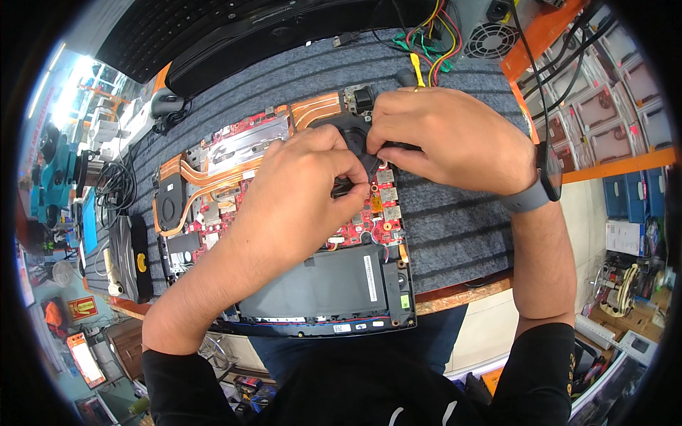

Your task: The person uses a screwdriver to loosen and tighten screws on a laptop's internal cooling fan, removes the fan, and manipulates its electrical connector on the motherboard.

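An opened laptop (408,284) lies on the bench with its inside facing up: a red circuit board (348,233), copper heat pipes (213,186), and a flat black battery (320,284) along the near side. My left hand (302,181) reaches over the board, its thumb and forefinger pinched beside the right-hand black fan (354,138). My right hand (444,135) is bent at that fan's right edge, fingers closed together. A dark piece shows at the fingers of each hand, but I cannot make out what it is. Another black fan (170,202) sits at the laptop's left.
The laptop rests on a grey ribbed mat (455,227). Behind it stand a black keyboard (163,32), coloured wires (444,35) and a yellow-handled tool (416,69). A mouse (167,105) and coiled cables (117,184) lie left; an orange-edged rack (604,167) stands right.
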`<state>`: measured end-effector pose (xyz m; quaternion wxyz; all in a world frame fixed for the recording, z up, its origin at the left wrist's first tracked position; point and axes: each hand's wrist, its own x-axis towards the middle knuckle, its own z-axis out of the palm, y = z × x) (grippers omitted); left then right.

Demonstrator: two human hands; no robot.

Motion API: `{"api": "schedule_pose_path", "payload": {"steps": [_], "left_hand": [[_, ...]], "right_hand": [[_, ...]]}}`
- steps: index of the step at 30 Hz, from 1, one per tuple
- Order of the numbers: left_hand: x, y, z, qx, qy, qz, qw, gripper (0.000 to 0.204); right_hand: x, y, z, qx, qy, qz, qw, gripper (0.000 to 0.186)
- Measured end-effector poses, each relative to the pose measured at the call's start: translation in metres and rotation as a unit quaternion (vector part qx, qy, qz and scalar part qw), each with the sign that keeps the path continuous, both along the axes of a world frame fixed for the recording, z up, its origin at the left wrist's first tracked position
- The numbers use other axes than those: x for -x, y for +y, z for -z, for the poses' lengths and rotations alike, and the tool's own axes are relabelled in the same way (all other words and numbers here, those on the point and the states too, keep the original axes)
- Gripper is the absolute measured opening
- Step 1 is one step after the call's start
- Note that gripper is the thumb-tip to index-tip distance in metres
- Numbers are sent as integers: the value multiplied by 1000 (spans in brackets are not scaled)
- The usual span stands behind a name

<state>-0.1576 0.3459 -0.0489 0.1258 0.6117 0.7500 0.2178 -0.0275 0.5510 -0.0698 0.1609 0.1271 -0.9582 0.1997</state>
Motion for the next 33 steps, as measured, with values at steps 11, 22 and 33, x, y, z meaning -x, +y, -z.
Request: {"api": "schedule_pose_path", "payload": {"steps": [11,22,33], "left_hand": [[-8,4,6,-15,35,-8,999,13],[-18,-2,-2,1,-5,-36,999,15],[-20,1,0,-1,-31,-50,998,10]], "right_hand": [[-3,-2,2,-15,-20,21,999,9],[-7,-8,-1,-62,-39,52,996,11],[-7,-9,-2,-77,-57,63,993,11]]}}
